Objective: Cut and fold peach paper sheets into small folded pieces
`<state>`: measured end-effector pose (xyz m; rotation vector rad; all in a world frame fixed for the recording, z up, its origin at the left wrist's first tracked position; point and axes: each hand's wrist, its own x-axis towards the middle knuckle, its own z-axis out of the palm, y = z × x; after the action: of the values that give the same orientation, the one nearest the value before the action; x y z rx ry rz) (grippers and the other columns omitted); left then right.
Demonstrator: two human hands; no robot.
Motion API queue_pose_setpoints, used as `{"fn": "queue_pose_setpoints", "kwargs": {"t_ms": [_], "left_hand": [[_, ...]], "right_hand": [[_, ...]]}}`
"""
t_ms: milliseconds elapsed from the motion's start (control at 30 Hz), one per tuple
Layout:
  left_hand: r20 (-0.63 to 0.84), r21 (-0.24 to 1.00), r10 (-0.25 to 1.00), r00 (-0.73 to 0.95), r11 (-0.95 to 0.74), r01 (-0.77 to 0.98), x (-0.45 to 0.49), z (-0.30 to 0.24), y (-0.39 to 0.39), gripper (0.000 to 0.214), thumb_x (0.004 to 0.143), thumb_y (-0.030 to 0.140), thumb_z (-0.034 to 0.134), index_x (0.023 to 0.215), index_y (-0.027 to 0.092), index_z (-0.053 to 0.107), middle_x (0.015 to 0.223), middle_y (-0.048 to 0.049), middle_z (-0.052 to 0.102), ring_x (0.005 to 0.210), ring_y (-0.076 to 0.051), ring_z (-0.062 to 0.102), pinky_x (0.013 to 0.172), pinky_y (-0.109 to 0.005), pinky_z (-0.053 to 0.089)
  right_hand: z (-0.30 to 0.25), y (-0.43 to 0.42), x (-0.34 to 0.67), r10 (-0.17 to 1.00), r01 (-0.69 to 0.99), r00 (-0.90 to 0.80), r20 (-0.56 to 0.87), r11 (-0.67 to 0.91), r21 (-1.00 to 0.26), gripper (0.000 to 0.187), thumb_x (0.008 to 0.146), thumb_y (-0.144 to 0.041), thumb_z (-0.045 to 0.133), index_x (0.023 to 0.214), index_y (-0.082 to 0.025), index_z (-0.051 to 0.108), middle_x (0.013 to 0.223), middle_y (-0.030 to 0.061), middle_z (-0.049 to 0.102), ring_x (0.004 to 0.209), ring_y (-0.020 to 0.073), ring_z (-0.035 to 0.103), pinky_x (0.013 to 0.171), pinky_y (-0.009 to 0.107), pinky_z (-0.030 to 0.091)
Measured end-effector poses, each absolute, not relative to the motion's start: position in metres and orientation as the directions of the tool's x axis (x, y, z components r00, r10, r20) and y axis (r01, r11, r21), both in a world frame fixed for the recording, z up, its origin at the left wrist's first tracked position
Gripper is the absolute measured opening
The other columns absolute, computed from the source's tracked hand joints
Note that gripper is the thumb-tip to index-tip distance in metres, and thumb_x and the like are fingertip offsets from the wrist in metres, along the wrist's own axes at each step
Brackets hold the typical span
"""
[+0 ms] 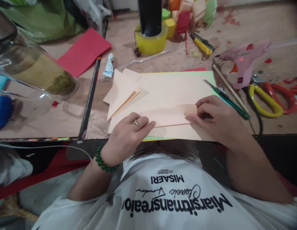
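Observation:
A pale peach strip of paper lies over a stack of coloured sheets at the table's front edge; its far edge curls up. My right hand pinches the strip's right end between thumb and fingers. At the other end, my left hand, with a ring and a green bead bracelet, presses on the strip with its fingers bent together. Folded peach pieces rest on the stack's left part. Just beyond my right hand lies a green craft knife, partly over the stack's right side.
To the right are a pink glue gun, yellow-handled scissors, a thin stick and a yellow cutter. A tape roll stands at the back around a black cylinder. A glass bottle and red paper are on the left.

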<state>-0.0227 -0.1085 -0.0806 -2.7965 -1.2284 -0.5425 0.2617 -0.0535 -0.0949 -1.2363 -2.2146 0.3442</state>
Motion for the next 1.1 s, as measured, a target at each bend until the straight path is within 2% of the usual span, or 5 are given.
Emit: {"fn": "queue_pose_setpoints", "kwargs": {"t_ms": [200, 433, 933, 1033, 1100], "left_hand": [[0.195, -0.054, 0.708, 0.679, -0.684, 0.728, -0.015, -0.068, -0.122, 0.043, 0.091, 0.004, 0.043, 0.130, 0.013, 0.057, 0.108, -0.0117, 0.069, 0.083, -0.021, 0.059, 0.075, -0.036, 0.053], [0.280, -0.061, 0.712, 0.644, -0.657, 0.752, -0.008, -0.073, -0.125, 0.044, 0.084, -0.002, 0.043, 0.122, 0.010, 0.061, 0.109, -0.0147, 0.067, 0.095, -0.026, 0.059, 0.080, -0.040, 0.054], [0.350, -0.003, 0.716, 0.604, -0.644, 0.765, 0.004, -0.077, -0.129, 0.040, 0.087, 0.013, 0.048, 0.123, 0.008, 0.062, 0.099, -0.0138, 0.069, 0.080, -0.024, 0.059, 0.071, -0.039, 0.055], [0.349, -0.036, 0.711, 0.610, -0.640, 0.767, 0.004, -0.076, -0.129, 0.037, 0.088, 0.013, 0.048, 0.122, 0.009, 0.063, 0.099, -0.0127, 0.069, 0.080, -0.023, 0.058, 0.071, -0.037, 0.054], [0.343, -0.043, 0.709, 0.616, -0.643, 0.765, 0.004, -0.075, -0.129, 0.036, 0.088, 0.013, 0.049, 0.121, 0.007, 0.063, 0.097, -0.0127, 0.069, 0.078, -0.023, 0.057, 0.068, -0.037, 0.053]], "right_hand": [[-0.092, -0.052, 0.261, 0.850, 0.691, -0.420, 0.317, 0.527, -0.495, 0.031, 0.086, -0.036, 0.064, 0.063, -0.022, 0.049, 0.087, 0.0051, 0.063, 0.072, 0.0172, 0.060, 0.057, 0.032, 0.049], [-0.092, -0.056, 0.261, 0.858, 0.681, -0.415, 0.301, 0.513, -0.523, 0.027, 0.087, -0.031, 0.063, 0.066, -0.023, 0.047, 0.092, 0.0075, 0.063, 0.078, 0.0184, 0.061, 0.061, 0.032, 0.052], [-0.096, -0.056, 0.263, 0.860, 0.662, -0.395, 0.322, 0.510, -0.549, 0.024, 0.085, -0.027, 0.066, 0.068, -0.022, 0.050, 0.092, 0.0067, 0.063, 0.079, 0.0177, 0.061, 0.061, 0.031, 0.055], [-0.097, -0.056, 0.263, 0.866, 0.682, -0.371, 0.335, 0.499, -0.535, 0.011, 0.084, -0.027, 0.067, 0.089, -0.021, 0.060, 0.093, 0.0067, 0.063, 0.077, 0.0186, 0.062, 0.068, 0.035, 0.058], [-0.094, -0.059, 0.260, 0.840, 0.704, -0.369, 0.397, 0.532, -0.471, 0.032, 0.084, -0.026, 0.067, 0.114, -0.019, 0.059, 0.106, 0.0113, 0.064, 0.090, 0.0235, 0.064, 0.078, 0.043, 0.059]]}}
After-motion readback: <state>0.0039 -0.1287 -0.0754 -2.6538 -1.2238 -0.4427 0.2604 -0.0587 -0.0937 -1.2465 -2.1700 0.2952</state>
